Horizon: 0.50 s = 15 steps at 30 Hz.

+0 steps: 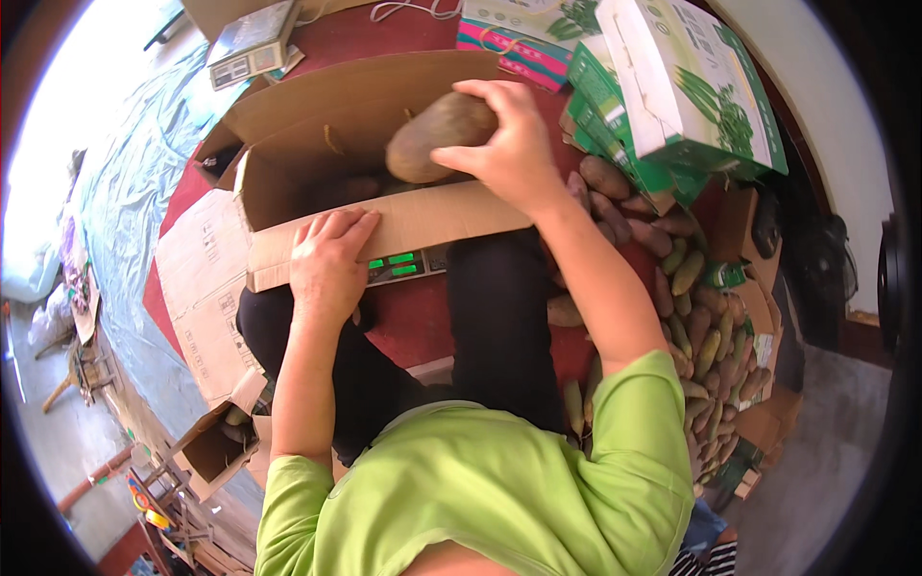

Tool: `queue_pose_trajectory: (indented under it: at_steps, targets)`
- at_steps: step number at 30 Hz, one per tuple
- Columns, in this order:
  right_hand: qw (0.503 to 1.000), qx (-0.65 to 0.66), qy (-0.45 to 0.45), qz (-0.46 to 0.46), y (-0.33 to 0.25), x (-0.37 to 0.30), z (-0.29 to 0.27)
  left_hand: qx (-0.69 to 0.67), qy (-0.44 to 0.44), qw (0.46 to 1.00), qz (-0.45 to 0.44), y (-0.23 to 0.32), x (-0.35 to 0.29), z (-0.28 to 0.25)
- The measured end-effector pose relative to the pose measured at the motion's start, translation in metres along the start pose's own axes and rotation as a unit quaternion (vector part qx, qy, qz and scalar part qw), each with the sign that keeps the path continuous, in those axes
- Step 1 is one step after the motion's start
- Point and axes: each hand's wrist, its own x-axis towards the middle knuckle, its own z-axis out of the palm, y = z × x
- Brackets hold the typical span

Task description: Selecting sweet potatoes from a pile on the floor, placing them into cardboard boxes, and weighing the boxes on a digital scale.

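Observation:
A large oval brown-green root vegetable point(439, 136) is held up over an open cardboard box point(375, 82). My right hand point(509, 144) grips its right end, thumb below and fingers above. On the box's near flap point(432, 219) rests my left hand point(331, 254), its fingers bent over the fold at the top. Down in the box, in shadow, lie one or more dark roots point(355, 189). Beneath the flap shows part of a scale with a lit green display point(394, 264), between my knees.
To my right lies a heap of reddish and greenish roots point(706, 336). White-green printed cartons point(672, 86) stand behind it. A second scale point(252, 43) sits at the far left, near blue plastic sheeting point(134, 163). A small open box point(216, 446) is at lower left.

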Motion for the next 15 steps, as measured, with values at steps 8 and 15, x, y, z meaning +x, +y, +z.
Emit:
queue_pose_trajectory:
  at_steps: [8,15]
  targets:
    - [0.985,0.121,0.042,0.113,0.042,-0.024,-0.018,0.022,0.01,1.0,0.002,0.001,0.0,0.002]
    - [0.886,0.124,0.147,0.422,0.134,-0.183,-0.092,0.003,-0.011,0.999,-0.037,0.009,0.001,0.001]
